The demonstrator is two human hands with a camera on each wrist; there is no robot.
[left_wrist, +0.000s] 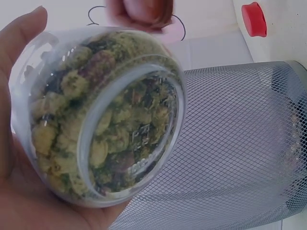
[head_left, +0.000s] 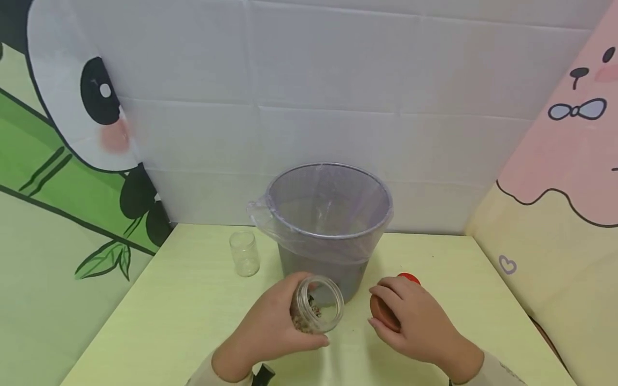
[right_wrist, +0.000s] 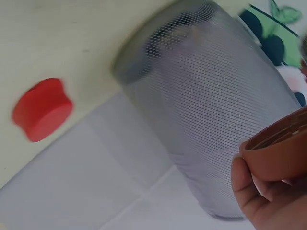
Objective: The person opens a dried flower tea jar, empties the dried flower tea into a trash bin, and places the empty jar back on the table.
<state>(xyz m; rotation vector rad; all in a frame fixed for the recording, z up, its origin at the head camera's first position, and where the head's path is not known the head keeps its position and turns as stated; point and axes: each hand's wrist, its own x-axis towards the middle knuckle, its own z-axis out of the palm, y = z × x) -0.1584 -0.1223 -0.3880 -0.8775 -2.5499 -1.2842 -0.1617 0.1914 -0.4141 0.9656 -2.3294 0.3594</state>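
My left hand (head_left: 277, 321) grips a clear jar (head_left: 319, 304) tilted with its uncovered mouth toward the head camera. In the left wrist view the jar (left_wrist: 103, 115) holds dried yellow-green flower buds and darker bits. To the right, my right hand (head_left: 422, 316) holds a brown screw lid (head_left: 383, 313) by its rim; the lid (right_wrist: 278, 153) is apart from the jar. Both hands are in front of a grey mesh bin (head_left: 321, 268) lined with a thin clear plastic bag (head_left: 333, 244).
A small clear glass (head_left: 244, 254) stands on the pale yellow table (head_left: 159, 316), left of the bin. Beyond my right hand sits a red object (head_left: 409, 277), a notched block (right_wrist: 43, 110) in the right wrist view. A white wall (head_left: 328, 80) closes off the back.
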